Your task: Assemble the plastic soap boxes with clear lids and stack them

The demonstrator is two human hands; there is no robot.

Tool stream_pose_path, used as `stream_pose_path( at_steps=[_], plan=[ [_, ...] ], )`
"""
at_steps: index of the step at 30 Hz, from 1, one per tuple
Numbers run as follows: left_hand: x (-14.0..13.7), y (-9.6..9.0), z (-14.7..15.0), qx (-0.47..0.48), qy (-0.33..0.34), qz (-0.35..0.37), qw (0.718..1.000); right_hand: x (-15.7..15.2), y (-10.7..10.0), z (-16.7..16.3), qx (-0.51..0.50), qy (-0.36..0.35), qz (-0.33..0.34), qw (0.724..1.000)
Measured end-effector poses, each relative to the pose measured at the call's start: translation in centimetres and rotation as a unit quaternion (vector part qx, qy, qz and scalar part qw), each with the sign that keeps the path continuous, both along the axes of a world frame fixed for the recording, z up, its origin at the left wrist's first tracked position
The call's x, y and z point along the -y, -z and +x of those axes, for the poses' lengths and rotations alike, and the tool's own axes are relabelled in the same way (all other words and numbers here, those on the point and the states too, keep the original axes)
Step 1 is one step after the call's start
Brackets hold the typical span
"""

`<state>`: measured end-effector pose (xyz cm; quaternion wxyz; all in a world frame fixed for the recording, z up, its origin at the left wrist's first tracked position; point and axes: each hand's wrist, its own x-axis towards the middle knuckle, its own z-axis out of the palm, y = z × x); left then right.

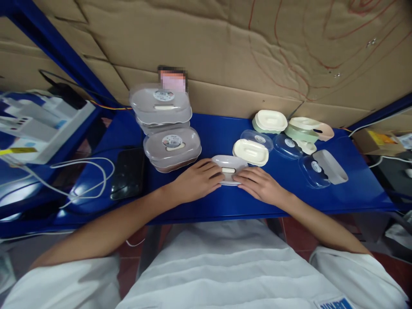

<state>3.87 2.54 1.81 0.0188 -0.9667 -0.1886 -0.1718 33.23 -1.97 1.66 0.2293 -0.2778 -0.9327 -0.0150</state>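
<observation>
Between my two hands on the blue table lies a pale grey oval dish (229, 160) with a cream bar in its middle. My left hand (200, 180) grips its left side, with the fingers bent over the rim towards the bar. On the opposite side, my right hand (261, 183) holds the dish the same way; its fingertips are at the right end of the bar. Both thumbs are mostly hidden. Just behind the dish sits a cream tray (251, 151), with a clear lid (257, 138) carrying a round label behind it.
Stacked grey oval boxes with clear lids (174, 148) stand at left. Cream-and-green boxes (270, 120), a clear cover (288, 146) and a grey piece (331, 165) are at right. A black device (127, 174) and white cables (103, 171) lie left. Cardboard (219, 51) walls the back.
</observation>
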Motion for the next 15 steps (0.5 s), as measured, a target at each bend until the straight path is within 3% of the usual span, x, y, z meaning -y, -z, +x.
stream_pose_path(
  at_steps=[6, 11, 15],
  plan=[
    [0.2, 0.2, 0.1, -0.007, -0.008, -0.031, 0.999, -1.7, -1.2, 1.9, 0.024, 0.007, -0.061, 0.998],
    [0.2, 0.2, -0.1, 0.033, -0.029, -0.055, 0.998, -7.1, -2.5, 6.4, 0.012, 0.24, -0.055, 0.969],
    [0.1, 0.4, -0.4, 0.103, -0.053, -0.124, 0.985, -9.1, -1.0, 8.2, -0.012, 0.252, -0.109, 0.961]
  ],
)
